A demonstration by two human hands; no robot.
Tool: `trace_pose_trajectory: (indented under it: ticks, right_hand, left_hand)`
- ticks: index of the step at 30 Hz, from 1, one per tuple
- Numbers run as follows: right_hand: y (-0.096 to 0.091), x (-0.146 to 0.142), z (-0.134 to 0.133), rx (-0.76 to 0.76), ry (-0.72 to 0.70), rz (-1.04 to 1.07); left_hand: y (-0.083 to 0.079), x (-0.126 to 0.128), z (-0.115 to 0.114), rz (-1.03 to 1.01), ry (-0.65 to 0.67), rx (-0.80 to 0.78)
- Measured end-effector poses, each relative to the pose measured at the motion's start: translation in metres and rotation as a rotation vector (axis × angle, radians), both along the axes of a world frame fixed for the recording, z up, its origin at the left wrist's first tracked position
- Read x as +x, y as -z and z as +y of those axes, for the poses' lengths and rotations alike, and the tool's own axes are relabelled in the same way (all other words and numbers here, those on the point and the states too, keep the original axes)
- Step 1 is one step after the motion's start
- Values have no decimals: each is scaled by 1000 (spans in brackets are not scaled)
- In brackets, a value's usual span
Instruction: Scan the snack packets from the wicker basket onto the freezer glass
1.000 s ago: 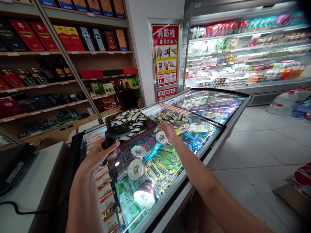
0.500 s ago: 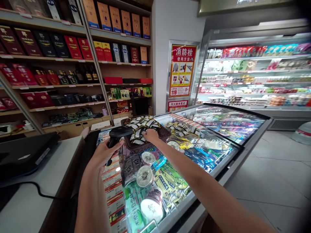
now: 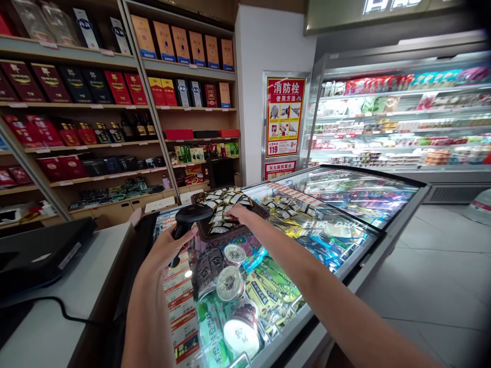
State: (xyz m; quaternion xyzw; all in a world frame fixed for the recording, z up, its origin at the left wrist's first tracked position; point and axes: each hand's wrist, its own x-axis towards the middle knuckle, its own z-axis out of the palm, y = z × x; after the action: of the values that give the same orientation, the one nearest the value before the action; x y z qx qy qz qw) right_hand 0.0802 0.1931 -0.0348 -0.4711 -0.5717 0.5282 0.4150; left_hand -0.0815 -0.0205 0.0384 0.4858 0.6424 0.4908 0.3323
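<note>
A wall of wooden shelving (image 3: 80,107) fills the far left, packed with boxed liquor and gift sets in red, black and gold. Far right, an open refrigerated display case (image 3: 399,120), with rows of brightly lit packaged food. Between the two, on a white wall, a red fire hydrant instruction poster (image 3: 284,116). Pale tiled floor (image 3: 422,276) along the lower right.

Across the centre, a long chest freezer (image 3: 368,197) with glass lids, crowded with colourful snack packets, green bags (image 3: 268,289) and round lidded tubs (image 3: 232,282). Along its left side, a white surface (image 3: 65,291), with a black laptop (image 3: 38,250) near the far edge and a black cable (image 3: 53,306) trailing toward the near edge.

At the far left corner of the freezer, a dark woven basket (image 3: 230,232) heaped with small black-and-gold sachets (image 3: 226,207). Left grip (image 3: 169,250) clenched around the handle of a black handheld barcode scanner (image 3: 187,214), the scanner's head level with the basket's left corner and just beside the heap, any contact impossible to tell. Right grip (image 3: 240,213) at the end of an arm stretched in from the lower right, resting on the near side of the heap, directly on the sachets. Whether closed on a single sachet or simply laid on top, impossible to tell.
</note>
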Motion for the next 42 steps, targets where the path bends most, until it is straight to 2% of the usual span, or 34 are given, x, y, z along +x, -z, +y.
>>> trace_pose_trajectory:
  ticks: [2,4,6,9,13,18,25,33,42]
  right_hand:
    - [0,30,-10,-23,-9,142]
    - [6,62,-27,-29,-28,401]
    - [18,88,-45,-44,-25,604]
    - [40,107,-63,-81,67,709]
    - [54,105,-67,-4,164,732]
    - [50,102,-72,126,170,610]
    - [41,106,-83,112,151,549]
    - [44,104,-80,117,168,557]
    - [48,104,-74,111,196,573]
  left_hand:
    - [0,2,2,2,20,-21]
    - [2,5,5,17,53,-15]
    - [4,8,10,41,91,-2]
    - [6,13,14,66,146,8]
    - [5,19,12,68,204,-25]
    - [0,27,9,41,198,-85]
    - [6,33,17,76,287,-59]
    - [12,32,20,95,339,-44]
    - [13,30,24,120,317,-67]
